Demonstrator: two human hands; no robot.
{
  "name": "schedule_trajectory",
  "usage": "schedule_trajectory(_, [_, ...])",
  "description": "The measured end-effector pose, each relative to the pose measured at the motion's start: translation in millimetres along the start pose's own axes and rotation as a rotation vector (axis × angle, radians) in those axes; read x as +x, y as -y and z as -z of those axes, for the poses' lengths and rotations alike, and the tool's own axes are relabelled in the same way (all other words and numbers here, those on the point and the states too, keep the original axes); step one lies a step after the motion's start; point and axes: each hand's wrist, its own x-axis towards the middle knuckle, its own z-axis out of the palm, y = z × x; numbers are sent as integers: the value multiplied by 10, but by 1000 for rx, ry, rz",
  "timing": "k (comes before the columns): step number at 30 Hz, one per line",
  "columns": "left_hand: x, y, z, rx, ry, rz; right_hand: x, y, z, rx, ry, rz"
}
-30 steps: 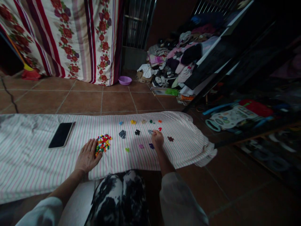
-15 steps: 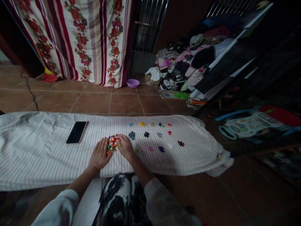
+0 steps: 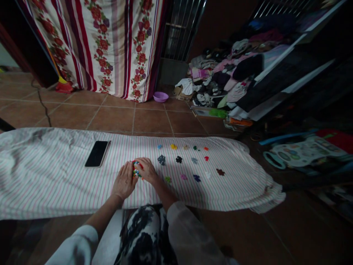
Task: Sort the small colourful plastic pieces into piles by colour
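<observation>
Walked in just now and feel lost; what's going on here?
A person's left hand borders a multicoloured heap of tiny pieces on a striped white cloth, while the right hand covers part of the heap. To the right lie single-colour clusters, set apart. A black-screened rectangular phone lies left of the hands.

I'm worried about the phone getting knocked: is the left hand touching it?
Apart: the head view shows striped cloth between the left hand and the phone.

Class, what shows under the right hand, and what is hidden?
Small coloured pieces show between the right hand and the left hand. Whatever lies directly beneath the right hand is covered and cannot be seen.
</observation>
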Motion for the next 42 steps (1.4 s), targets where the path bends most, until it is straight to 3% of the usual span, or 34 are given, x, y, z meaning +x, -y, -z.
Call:
schedule_trajectory(10, [22, 27, 87, -187, 77, -36, -452, 45, 135, 247, -179, -307])
schedule_trajectory(17, [-67, -5, 187, -160, 10, -17, -756, 94, 80, 110, -281, -310])
schedule_trajectory(21, [-244, -61, 228, -110, -30, 74, -890, 139, 114, 24, -229, -281])
schedule_trajectory(25, [-383, -64, 211, -93, -25, 174, -879, 160, 166, -49, -195, -348])
schedule_trajectory(29, [-368, -11, 151, -156, 27, 186, -778, 125, 158, -34, -181, -356])
schedule_trajectory(36, [-211, -6, 59, -252, 33, 189, -681, 59, 100, 119, -147, -300])
schedule_trajectory(42, [-149, 28, 133, -275, 29, 190, -686, 108, 179, 186, -82, -147])
